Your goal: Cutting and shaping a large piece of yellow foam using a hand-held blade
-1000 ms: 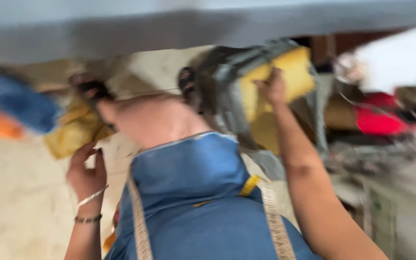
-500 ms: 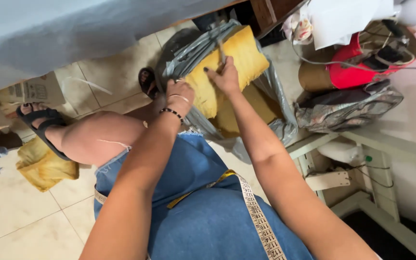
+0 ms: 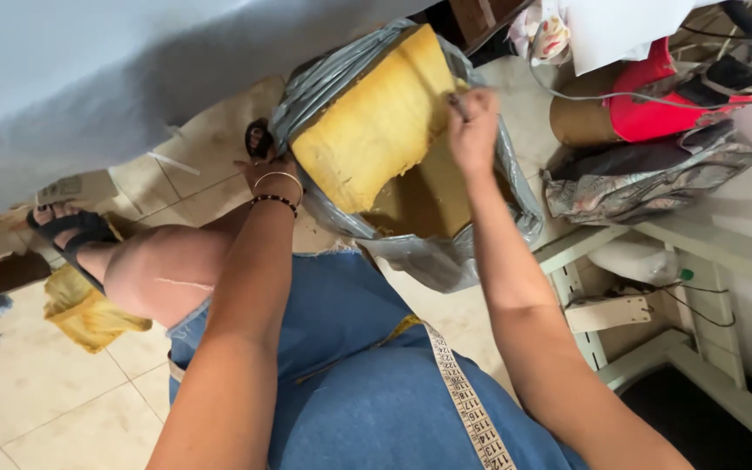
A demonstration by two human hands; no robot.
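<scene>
The yellow fabric (image 3: 376,130) has risen from the grey bag (image 3: 446,252) at top centre; right hand (image 3: 472,130) pinches it, left hand (image 3: 273,174) grips the bag's edge.

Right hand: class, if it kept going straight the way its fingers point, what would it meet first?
The right hand points up the picture and already pinches the edge of the yellow folded fabric in the grey plastic bag. Straight on it would likely meet that fabric first; depth is unclear.
</scene>
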